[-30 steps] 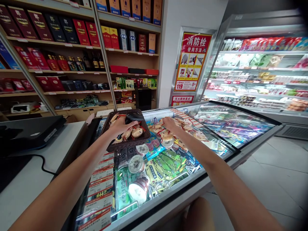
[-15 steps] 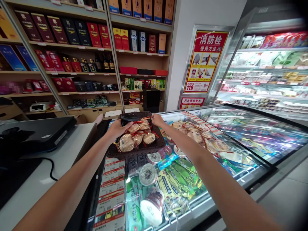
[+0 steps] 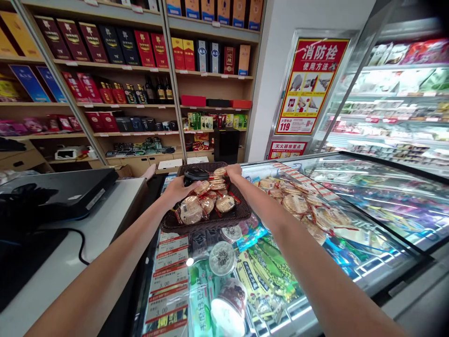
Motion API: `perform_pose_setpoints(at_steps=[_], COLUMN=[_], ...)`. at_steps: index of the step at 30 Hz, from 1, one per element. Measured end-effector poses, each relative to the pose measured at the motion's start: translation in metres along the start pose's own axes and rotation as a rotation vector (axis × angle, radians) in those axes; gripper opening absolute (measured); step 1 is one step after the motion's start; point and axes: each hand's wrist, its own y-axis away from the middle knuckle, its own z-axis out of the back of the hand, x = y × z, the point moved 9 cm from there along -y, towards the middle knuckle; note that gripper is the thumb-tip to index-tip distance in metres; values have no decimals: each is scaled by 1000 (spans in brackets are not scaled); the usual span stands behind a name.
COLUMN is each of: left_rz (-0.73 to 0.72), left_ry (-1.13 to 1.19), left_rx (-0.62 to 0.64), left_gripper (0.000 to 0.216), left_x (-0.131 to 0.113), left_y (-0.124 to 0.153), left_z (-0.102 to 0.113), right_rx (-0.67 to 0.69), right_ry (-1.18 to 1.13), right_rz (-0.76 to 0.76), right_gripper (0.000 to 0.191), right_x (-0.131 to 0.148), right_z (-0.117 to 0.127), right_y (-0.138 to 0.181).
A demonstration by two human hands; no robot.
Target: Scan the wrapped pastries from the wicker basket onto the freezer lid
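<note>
Here, a dark brown woven wicker basket [image 3: 242,213], shallow and roughly rectangular, sits on the glass lid of a chest freezer [image 3: 386,196], at the lid's near-left corner beside the white checkout counter [image 3: 115,206]. The person's left hand [image 3: 179,188] rests on the basket's left rim, fingers curled loosely over the edge and just beside a round black object [image 3: 195,175] lying in the basket's far-left corner; whether the hand truly clamps the rim cannot be told. The right hand [image 3: 234,171] is at the far-right corner of the basket, fingers bent down over the rim or onto a packet there, the grip narrow, though what exactly it pinches is hidden. Inside the basket lie clear-wrapped round biscuits with red ties [image 3: 206,201], heaped toward the near and middle parts. More wrapped round biscuits [image 3: 298,206] are strewn loose along the freezer lid to the right of the basket, well apart from the left hand and nearer the right arm. The basket's long axis runs away from the person, so the two hands stand across its short width, left and right rims between them. Under the glass show green ice-cream wrappers and round tubs. Behind stand wooden shelves of boxed liquor [image 3: 140,51] and a red fire-hydrant poster [image 3: 310,84].
</note>
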Motion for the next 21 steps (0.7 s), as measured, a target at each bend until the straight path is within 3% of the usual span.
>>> perform_pose_setpoints(at_steps=[7,15,21], left_rz=[-42,-174,-208], left_ry=[-86,-145,-178], left_rx=[-13,79,103], left_gripper=[48,45,48], left_x=[-47,-130,-155], left_y=[6,29,35], left_z=[-4,-41,-58], right_rx=[46,67,37], right_ry=[-165,-297,-316], right_rz=[5,1,9], right_gripper=[35,41,42], right_x=[-25,-56,-74], right_z=[55,115,148], right_y=[39,85,115])
